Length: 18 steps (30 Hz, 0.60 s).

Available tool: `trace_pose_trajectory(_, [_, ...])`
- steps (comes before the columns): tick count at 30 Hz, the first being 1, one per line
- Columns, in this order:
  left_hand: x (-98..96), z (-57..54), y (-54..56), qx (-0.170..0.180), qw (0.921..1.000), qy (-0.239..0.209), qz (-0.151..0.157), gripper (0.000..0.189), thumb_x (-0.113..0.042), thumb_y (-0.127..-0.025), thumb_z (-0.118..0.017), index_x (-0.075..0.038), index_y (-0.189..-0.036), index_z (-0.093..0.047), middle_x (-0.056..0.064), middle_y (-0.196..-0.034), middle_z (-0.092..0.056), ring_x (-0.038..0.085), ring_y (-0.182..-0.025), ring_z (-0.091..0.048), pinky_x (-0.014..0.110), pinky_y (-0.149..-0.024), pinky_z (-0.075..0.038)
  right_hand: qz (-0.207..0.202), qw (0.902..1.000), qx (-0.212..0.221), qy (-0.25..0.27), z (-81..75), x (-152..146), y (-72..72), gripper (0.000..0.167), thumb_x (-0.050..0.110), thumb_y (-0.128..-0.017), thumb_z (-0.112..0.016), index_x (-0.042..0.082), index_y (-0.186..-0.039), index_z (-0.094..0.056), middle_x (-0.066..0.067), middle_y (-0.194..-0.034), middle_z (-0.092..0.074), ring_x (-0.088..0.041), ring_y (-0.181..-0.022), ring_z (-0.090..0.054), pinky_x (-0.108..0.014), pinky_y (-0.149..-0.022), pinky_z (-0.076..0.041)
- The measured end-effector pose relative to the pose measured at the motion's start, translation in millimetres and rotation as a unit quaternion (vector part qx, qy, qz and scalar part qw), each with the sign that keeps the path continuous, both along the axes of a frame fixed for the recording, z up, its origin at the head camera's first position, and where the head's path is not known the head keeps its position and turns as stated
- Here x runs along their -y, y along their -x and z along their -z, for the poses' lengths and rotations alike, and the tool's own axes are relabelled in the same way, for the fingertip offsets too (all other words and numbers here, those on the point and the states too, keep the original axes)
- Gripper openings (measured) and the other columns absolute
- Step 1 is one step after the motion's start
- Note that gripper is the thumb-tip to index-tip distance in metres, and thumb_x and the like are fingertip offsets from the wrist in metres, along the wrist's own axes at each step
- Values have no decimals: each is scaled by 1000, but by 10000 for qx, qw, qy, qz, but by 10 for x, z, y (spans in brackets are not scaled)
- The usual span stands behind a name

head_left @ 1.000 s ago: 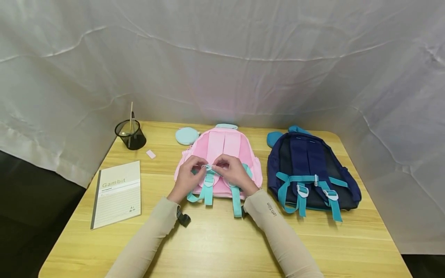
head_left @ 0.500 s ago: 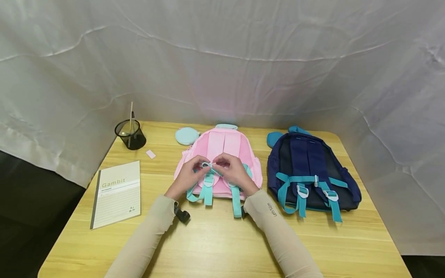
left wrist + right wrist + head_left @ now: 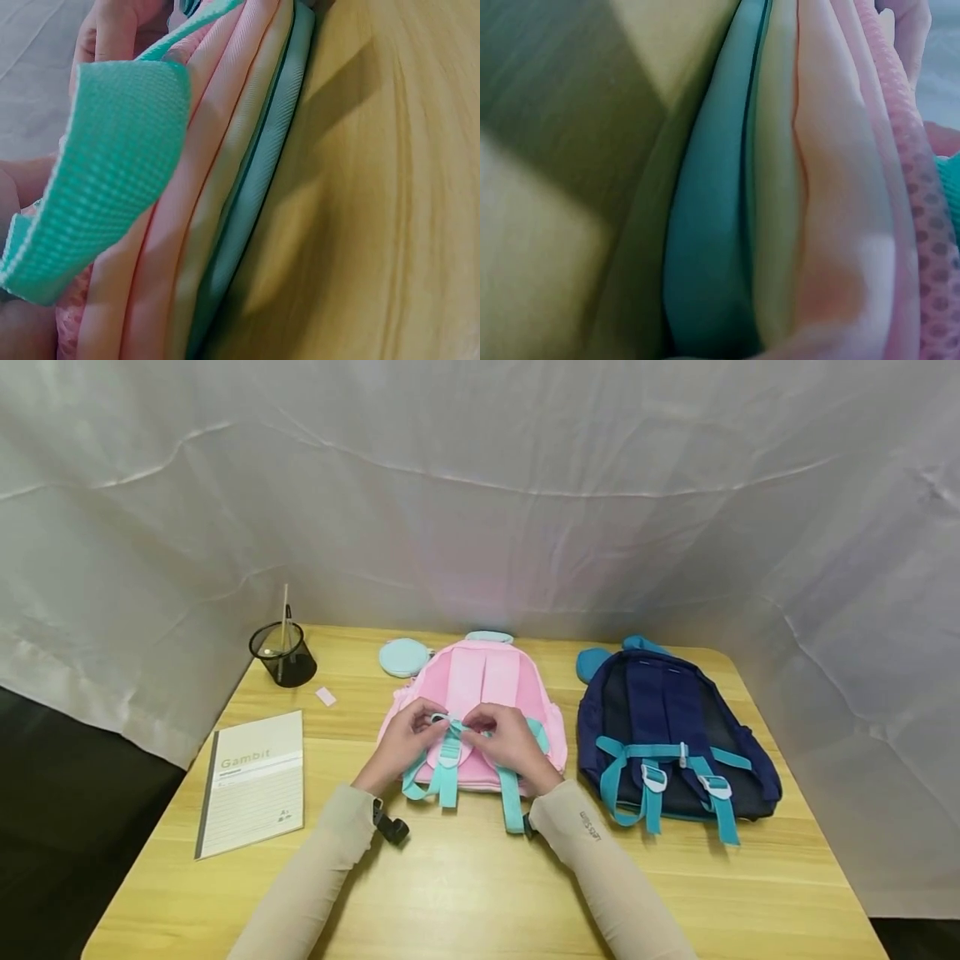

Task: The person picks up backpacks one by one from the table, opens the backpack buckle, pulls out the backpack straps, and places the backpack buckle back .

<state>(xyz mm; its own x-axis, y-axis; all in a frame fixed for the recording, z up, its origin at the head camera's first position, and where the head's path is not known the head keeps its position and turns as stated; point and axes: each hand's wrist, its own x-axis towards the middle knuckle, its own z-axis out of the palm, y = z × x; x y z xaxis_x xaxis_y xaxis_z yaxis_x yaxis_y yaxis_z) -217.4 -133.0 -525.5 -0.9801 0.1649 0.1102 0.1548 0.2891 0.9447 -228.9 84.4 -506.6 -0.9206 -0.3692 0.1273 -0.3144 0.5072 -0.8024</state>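
Observation:
A pink backpack (image 3: 467,677) lies with its shoulder straps up at the back middle of the table. Both hands are over its lower half in the head view. My left hand (image 3: 401,743) pinches a thin teal strap (image 3: 438,717) that crosses between the shoulder straps. From the other side, my right hand (image 3: 512,745) pinches the same strap; the fingers partly hide it. Teal webbing (image 3: 120,150) loops across the left wrist view, in front of the bag's layered side. The right wrist view shows the pink mesh (image 3: 934,262) and teal trim (image 3: 709,247) along the bag's edge.
To the right lies a navy backpack (image 3: 667,702) with teal straps. On the left are a notebook (image 3: 255,785), a black mesh pen holder (image 3: 288,664) and a small pink piece (image 3: 326,697). A round light blue pouch (image 3: 403,657) sits beside the pink bag.
The left hand has drawn slightly to the left, and the gap between the two hands' fingertips is a little wider. Both hands still pinch the strap; the bags have not moved.

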Motion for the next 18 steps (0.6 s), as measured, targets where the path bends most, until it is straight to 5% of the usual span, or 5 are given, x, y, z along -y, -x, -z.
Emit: trace_pose_trajectory(18, [13, 14, 5, 39, 9999, -102, 117, 28, -22, -100, -71, -10, -125, -67, 12, -107, -71, 18, -93, -62, 22, -82, -51, 46, 9982, 202, 560, -26, 44, 44, 11, 14, -93, -78, 10, -103, -78, -3, -99, -77, -14, -89, -71, -32, -84, -59])
